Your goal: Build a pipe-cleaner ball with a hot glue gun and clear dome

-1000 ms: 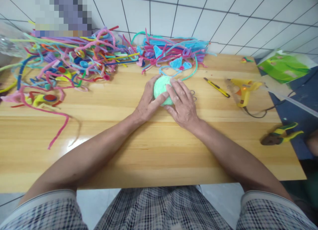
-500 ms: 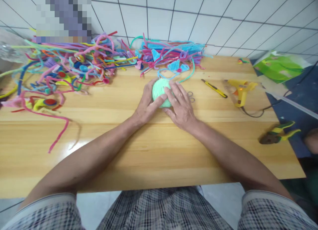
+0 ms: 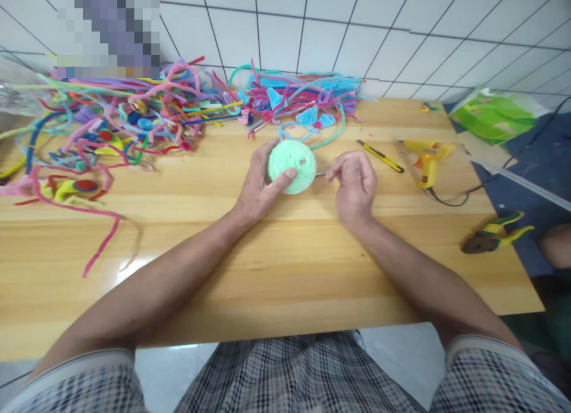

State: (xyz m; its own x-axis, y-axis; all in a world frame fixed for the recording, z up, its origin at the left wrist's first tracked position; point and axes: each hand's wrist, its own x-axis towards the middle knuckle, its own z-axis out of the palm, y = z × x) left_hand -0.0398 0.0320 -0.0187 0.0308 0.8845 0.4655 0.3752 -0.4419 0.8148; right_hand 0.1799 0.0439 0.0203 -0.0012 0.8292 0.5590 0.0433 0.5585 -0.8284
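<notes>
My left hand [image 3: 261, 184] is wrapped round the left side of a mint-green coiled ball [image 3: 292, 163], its thumb lying across the front. The ball looks wound from fuzzy pipe cleaner and has a small hole near its top. To the right of it, my right hand [image 3: 354, 184] is curled closed over the handles of a pair of scissors. Only a thin metal part of the scissors [image 3: 321, 174] shows, between the fingertips and the ball; the ring handles are hidden by the fingers.
Colourful pipe cleaners [image 3: 147, 115] lie heaped at the back left, with blue and pink bundles [image 3: 307, 88] behind the ball. To the right are a yellow utility knife [image 3: 381, 156], a yellow glue gun [image 3: 428, 163] with its cord, pliers [image 3: 493, 234] and a green package [image 3: 495, 115].
My right hand has left the ball and moved right, closing over the scissors' handles. My left hand still holds the ball, whose top is now uncovered.
</notes>
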